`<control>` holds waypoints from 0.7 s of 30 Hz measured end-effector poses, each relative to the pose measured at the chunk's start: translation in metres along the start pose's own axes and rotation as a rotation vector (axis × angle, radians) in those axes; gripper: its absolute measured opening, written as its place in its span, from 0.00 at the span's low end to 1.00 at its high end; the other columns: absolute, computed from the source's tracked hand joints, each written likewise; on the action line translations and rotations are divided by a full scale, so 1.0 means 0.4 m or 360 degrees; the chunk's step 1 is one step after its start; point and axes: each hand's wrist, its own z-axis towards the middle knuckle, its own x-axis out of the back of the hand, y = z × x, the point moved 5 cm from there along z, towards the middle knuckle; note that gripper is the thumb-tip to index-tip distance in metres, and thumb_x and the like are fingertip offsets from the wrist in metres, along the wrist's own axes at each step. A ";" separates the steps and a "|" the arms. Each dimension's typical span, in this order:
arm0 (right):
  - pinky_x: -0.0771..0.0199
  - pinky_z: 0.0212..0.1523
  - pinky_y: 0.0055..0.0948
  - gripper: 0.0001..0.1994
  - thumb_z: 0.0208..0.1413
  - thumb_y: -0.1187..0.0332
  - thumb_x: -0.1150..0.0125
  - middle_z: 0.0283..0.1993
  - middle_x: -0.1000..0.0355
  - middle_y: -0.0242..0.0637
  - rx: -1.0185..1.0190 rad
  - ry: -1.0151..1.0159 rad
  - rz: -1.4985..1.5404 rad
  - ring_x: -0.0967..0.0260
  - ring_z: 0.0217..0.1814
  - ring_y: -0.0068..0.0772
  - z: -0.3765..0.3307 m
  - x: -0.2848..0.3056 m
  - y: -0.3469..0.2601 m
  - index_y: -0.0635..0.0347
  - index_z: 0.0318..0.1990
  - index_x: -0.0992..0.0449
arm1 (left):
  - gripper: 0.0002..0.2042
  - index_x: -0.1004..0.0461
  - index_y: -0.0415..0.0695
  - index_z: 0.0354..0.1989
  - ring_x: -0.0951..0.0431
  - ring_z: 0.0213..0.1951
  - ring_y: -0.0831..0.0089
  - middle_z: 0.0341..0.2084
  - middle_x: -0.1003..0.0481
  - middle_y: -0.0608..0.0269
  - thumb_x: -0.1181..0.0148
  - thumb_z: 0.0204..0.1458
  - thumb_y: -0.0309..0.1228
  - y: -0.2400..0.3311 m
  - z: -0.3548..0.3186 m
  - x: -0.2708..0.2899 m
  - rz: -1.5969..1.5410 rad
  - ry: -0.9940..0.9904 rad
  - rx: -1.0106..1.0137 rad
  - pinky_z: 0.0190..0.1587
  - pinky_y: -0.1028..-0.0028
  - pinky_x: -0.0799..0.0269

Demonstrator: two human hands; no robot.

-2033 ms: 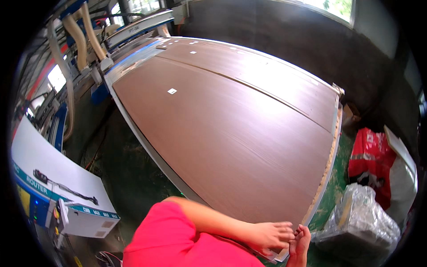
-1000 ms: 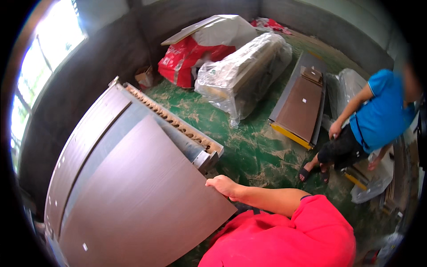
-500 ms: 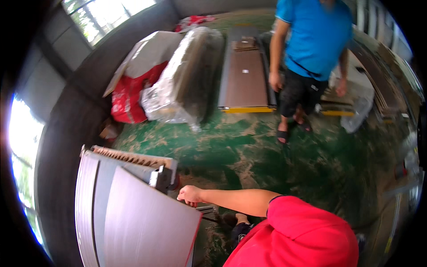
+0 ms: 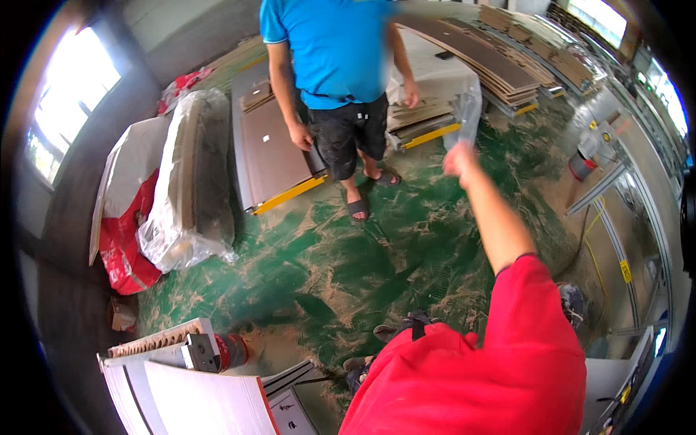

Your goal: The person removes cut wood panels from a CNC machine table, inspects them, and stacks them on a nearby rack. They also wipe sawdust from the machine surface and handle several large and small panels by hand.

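My right hand (image 4: 460,163) is stretched out ahead of me at the end of a bare forearm below a red sleeve. Its fingers look curled together, slightly smeared, and nothing shows in them. Behind it in the picture are clear plastic wrap (image 4: 470,116) and a pallet of stacked boards (image 4: 420,119), apart from the hand. My left hand is out of sight. At the lower left stands a machine with a large pale panel (image 4: 199,395) that has a reddish edge, beside a dark metal block (image 4: 199,353).
A person in a blue shirt (image 4: 326,51) stands ahead on the dusty green floor (image 4: 312,268). Brown panels (image 4: 272,156) and a plastic-wrapped stack (image 4: 192,167) lie to the left. A red bucket (image 4: 232,351) sits beside the machine. An aluminium frame (image 4: 616,232) occupies the right.
My right hand has left the pale panel's corner and swung up and to the right. The view has turned right, so the machine and the person appear farther left.
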 end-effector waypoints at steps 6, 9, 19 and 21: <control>0.18 0.30 0.43 0.21 0.58 0.64 0.48 0.46 0.26 0.53 0.0459 0.0331 0.0002 0.24 0.32 0.46 0.065 0.300 -0.445 0.69 0.54 0.37 | 0.38 0.20 0.36 0.43 0.20 0.47 0.49 0.42 0.21 0.43 0.63 0.59 0.63 -0.050 0.030 -0.038 0.0107 -0.0033 0.0022 0.50 0.55 0.26; 0.19 0.30 0.44 0.24 0.59 0.56 0.45 0.41 0.24 0.44 0.0178 0.0191 0.0032 0.25 0.31 0.41 0.097 0.303 -0.275 0.63 0.56 0.36 | 0.39 0.19 0.36 0.42 0.20 0.47 0.48 0.41 0.21 0.42 0.64 0.59 0.64 -0.080 0.036 -0.052 0.0143 -0.0056 0.0053 0.50 0.55 0.25; 0.23 0.30 0.47 0.16 0.50 0.58 0.36 0.29 0.24 0.47 -0.0953 -0.1221 -0.1772 0.21 0.33 0.46 -0.600 0.069 1.006 0.65 0.36 0.20 | 0.41 0.19 0.33 0.38 0.19 0.42 0.46 0.37 0.20 0.39 0.64 0.58 0.65 -0.185 0.027 -0.056 0.0106 0.0069 0.0159 0.44 0.53 0.23; 0.23 0.35 0.44 0.17 0.50 0.58 0.37 0.30 0.24 0.48 -0.0688 -0.1405 -0.1855 0.21 0.35 0.42 -0.660 0.053 1.085 0.66 0.39 0.20 | 0.42 0.19 0.33 0.39 0.19 0.43 0.45 0.37 0.20 0.39 0.64 0.58 0.65 -0.159 0.022 -0.060 0.0108 0.0050 0.0135 0.45 0.53 0.23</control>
